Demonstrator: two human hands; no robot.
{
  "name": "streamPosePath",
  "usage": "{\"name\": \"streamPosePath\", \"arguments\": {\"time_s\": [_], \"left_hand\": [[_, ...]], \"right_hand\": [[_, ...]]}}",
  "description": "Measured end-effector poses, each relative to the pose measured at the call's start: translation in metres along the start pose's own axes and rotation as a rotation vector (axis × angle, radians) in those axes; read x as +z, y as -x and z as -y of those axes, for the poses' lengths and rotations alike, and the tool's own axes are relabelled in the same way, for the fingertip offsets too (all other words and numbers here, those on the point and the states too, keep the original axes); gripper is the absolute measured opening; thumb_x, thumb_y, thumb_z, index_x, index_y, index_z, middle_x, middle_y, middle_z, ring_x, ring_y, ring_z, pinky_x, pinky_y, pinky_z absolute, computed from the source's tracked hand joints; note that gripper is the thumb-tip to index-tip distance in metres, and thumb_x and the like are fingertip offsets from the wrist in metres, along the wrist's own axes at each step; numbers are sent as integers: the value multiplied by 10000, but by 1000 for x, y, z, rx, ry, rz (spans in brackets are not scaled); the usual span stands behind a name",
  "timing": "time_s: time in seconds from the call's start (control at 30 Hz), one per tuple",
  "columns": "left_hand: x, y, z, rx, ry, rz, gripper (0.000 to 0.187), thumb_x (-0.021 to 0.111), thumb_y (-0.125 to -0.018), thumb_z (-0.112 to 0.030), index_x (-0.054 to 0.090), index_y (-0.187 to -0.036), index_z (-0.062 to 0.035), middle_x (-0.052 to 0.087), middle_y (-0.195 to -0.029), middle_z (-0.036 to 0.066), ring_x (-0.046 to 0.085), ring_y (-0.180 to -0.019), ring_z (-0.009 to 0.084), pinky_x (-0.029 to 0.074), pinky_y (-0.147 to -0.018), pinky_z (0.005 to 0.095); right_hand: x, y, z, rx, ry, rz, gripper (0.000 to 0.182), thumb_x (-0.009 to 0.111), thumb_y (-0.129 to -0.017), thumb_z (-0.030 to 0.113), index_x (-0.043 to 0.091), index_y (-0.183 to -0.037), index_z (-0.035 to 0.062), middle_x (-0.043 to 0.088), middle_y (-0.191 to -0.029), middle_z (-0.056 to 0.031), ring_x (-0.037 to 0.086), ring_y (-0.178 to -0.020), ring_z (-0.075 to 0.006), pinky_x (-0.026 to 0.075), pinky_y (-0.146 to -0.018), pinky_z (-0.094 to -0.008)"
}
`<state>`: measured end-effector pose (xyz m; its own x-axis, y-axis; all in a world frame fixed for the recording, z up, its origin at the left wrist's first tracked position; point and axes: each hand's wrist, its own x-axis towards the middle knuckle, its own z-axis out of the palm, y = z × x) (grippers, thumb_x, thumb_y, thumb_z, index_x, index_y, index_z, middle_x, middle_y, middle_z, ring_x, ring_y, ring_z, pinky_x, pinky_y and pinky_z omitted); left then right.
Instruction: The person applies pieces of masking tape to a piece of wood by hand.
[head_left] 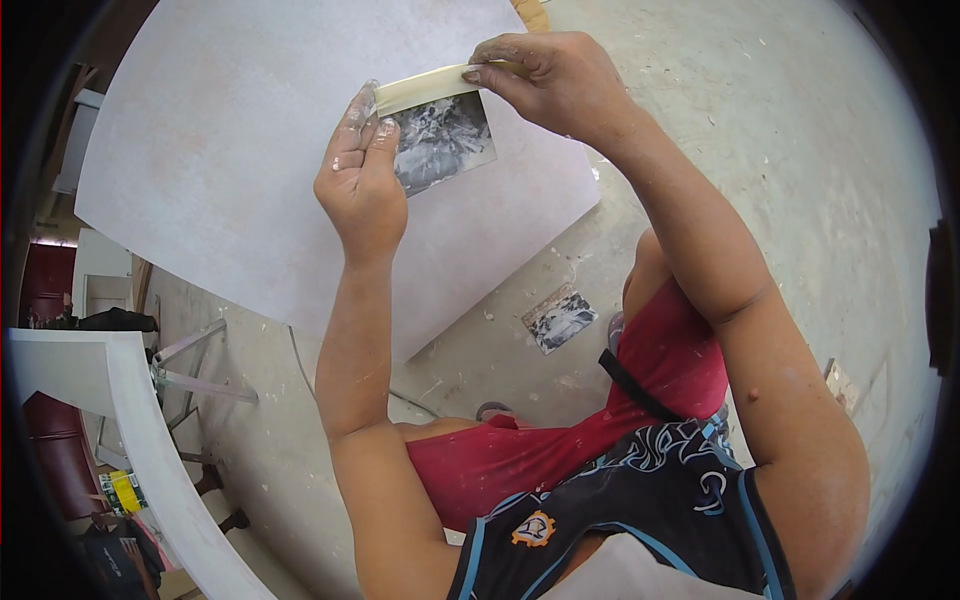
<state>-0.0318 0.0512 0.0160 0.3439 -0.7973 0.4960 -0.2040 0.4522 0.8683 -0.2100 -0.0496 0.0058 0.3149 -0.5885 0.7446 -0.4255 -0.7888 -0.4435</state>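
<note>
A sheet of sandpaper (445, 142), dark and smeared with white dust, is held up over a large pale board (230, 170). Its top edge is folded over into a cream-coloured strip (425, 90). My left hand (362, 170) grips the sheet's left side between thumb and fingers, and white dust coats the fingertips. At the upper right corner, my right hand (550, 80) pinches the folded strip between thumb and forefinger. Its other fingers are curled.
On the floor (780, 150) lies another dusty sandpaper piece (560, 318), near my feet. A cable (300, 360) runs under the board. Lower left stands a white curved panel (170, 470), with metal legs (195, 340) beside it and a person (120, 560) beyond.
</note>
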Motion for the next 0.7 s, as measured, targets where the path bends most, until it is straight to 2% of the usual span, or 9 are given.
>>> {"name": "streamPosePath", "arguments": {"time_s": [0.5, 0.6, 0.67, 0.7], "left_hand": [[0, 1, -6, 10, -20, 24, 407, 528, -882, 64, 462, -1274, 151, 566, -1236, 205, 571, -1111, 211, 473, -940, 285], [0, 2, -7, 26, -25, 29, 405, 528, -882, 61, 464, -1271, 152, 565, -1236, 208, 567, -1119, 214, 474, -941, 287], [-2, 2, -5, -2, 21, 40, 397, 530, -885, 53, 467, -1264, 157, 563, -1245, 203, 568, -1117, 210, 475, -942, 291], [-3, 1, -4, -3, 22, 40, 397, 530, -885, 53, 467, -1264, 157, 563, -1245, 203, 568, -1117, 210, 475, -942, 291]], "right_hand": [[-5, 0, 1, 69, -45, 48, 212, 682, -822, 347, 727, -925, 167, 692, -706, -41, 637, -593, -206, 498, -562, -317], [-9, -2, 6, 118, -57, 82, 229, 685, -821, 346, 728, -946, 160, 695, -714, -52, 638, -596, -205, 503, -572, -317], [-15, -4, 11, 254, -79, 202, 255, 678, -830, 335, 725, -994, 147, 693, -715, -73, 635, -590, -201, 505, -581, -318], [-14, -3, 9, 255, -79, 203, 255, 678, -830, 335, 725, -994, 147, 693, -715, -73, 635, -590, -201, 505, -581, -318]]}}
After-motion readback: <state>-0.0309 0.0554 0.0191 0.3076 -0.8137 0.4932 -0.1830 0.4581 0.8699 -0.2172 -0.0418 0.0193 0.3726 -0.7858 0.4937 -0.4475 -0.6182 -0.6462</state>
